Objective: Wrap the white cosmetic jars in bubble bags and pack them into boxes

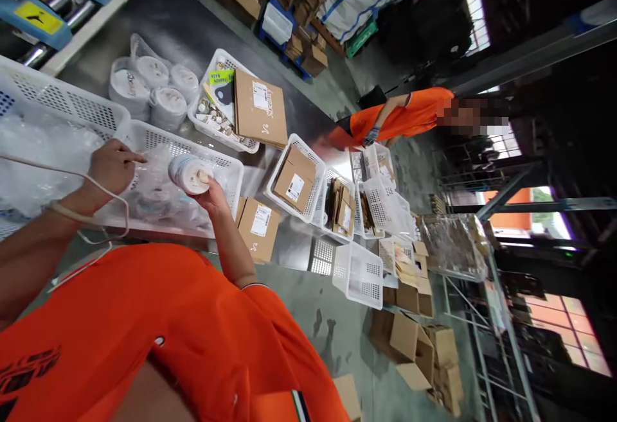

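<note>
The white cylinder (186, 175), perhaps a roll, is held above a perforated white basket (231, 164); its side is bluish and banded, its round face pale. The right hand (212, 194) pinches it, thumb pressed against that face. The left hand (114, 165) has 1 finger extended over clear plastic (154, 207); whether it grips anything, I cannot tell. Handling seems partway along: 1 piece is up, wrapped ones lie in the basket, and 4 bagged stacks (168, 107) stand on the metal table (161, 14).
</note>
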Motion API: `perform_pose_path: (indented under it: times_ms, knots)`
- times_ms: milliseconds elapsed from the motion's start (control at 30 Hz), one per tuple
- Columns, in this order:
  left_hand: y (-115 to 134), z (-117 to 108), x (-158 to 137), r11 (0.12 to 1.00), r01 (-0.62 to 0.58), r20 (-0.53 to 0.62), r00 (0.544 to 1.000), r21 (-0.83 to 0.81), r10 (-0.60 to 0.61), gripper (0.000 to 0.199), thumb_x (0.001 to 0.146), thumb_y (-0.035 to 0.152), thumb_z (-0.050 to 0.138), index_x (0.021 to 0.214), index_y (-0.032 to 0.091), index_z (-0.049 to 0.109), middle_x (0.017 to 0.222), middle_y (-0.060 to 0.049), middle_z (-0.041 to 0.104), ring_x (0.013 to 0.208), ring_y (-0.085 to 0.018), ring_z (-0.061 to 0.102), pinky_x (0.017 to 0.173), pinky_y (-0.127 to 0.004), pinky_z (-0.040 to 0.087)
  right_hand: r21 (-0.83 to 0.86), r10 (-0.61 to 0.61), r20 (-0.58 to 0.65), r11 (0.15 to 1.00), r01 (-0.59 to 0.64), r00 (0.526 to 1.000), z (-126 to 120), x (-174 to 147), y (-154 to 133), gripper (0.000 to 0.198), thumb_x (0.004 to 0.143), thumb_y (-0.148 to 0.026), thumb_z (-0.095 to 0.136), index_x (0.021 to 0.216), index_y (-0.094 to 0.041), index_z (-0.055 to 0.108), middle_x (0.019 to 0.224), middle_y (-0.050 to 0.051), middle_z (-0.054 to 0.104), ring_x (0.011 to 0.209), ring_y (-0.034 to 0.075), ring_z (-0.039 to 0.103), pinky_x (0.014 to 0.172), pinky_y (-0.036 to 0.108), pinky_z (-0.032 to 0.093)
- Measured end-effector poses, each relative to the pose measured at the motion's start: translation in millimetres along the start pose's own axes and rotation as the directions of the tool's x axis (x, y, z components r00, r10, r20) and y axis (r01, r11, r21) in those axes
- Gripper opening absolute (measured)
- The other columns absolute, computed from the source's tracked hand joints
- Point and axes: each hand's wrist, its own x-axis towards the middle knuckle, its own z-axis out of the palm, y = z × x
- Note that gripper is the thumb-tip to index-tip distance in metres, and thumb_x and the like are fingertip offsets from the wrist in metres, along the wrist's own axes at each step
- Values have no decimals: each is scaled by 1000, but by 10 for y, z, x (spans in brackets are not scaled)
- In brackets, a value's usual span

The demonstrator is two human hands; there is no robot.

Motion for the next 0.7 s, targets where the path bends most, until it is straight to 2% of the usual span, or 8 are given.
perform_pose_path:
  times_ms: [100, 167, 267, 333, 400, 533, 600, 700]
  knots:
    - [-56, 70, 20, 992, -48, 8, 999, 116, 48, 48, 70, 30, 59, 107, 12, 83, 123, -16, 71, 121, -34, 68, 126, -46, 51, 71, 121, -31, 990, -119, 992, 36, 15, 29, 21, 90, -30, 72, 106, -18, 64, 82, -4, 71, 70, 13, 67, 75, 31, 66]
    - [-77, 125, 33, 987, -63, 55, 997, 148, 55, 61, 69, 31, 61, 121, 7, 83, 126, -17, 71, 112, -32, 70, 123, -45, 53, 100, 95, -107, 991, -84, 990, 66, -8, 14, 30, 91, -27, 69, 118, -20, 60, 93, -5, 72, 80, 11, 69, 80, 28, 65]
    - [-97, 175, 52, 978, -81, 123, 991, 191, 58, 73, 73, 31, 60, 137, 3, 77, 139, -20, 68, 105, -30, 71, 123, -47, 53, -13, -164, -199, 986, 165, 966, 119, -95, -39, 50, 86, -29, 76, 131, -25, 55, 115, 0, 72, 106, 14, 72, 95, 29, 65]
    - [-101, 191, 63, 973, -106, 163, 984, 207, 73, 71, 76, 31, 60, 140, 5, 75, 149, -21, 66, 107, -30, 71, 123, -48, 53, -183, -370, -154, 922, 341, 916, 183, -155, -43, 64, 79, -34, 86, 135, -25, 57, 127, 3, 70, 123, 19, 70, 107, 36, 63]
    - [-99, 202, 68, 972, -135, 172, 980, 194, 101, 65, 76, 29, 61, 135, 8, 77, 150, -20, 67, 120, -32, 71, 125, -48, 52, -358, -472, -54, 832, 424, 880, 265, -182, 2, 71, 73, -38, 94, 135, -25, 62, 130, 5, 69, 130, 24, 67, 117, 42, 59]
    - [-101, 223, 34, 978, -136, 125, 985, 159, 116, 71, 75, 24, 66, 144, 9, 71, 161, -20, 62, 153, -36, 58, 135, -46, 44, -662, -460, 130, 620, 422, 879, 376, -140, 130, 61, 75, -40, 99, 127, -23, 70, 125, 9, 73, 129, 30, 66, 125, 49, 52]
    - [-111, 251, -15, 980, -126, 147, 984, 151, 104, 80, 76, 21, 67, 155, 7, 63, 172, -21, 52, 161, -36, 51, 139, -46, 39, -783, -399, 253, 451, 429, 881, 405, -133, 148, 53, 83, -35, 95, 128, -21, 71, 126, 12, 75, 127, 32, 66, 124, 50, 51]
    - [-124, 338, -108, 977, -138, 197, 975, 164, 105, 84, 74, 15, 66, 157, 4, 59, 178, -24, 44, 168, -36, 42, 142, -49, 31, -890, -293, 391, 120, 439, 873, 499, -190, 110, 35, 101, -28, 80, 133, -16, 72, 128, 16, 76, 126, 34, 64, 116, 50, 52]
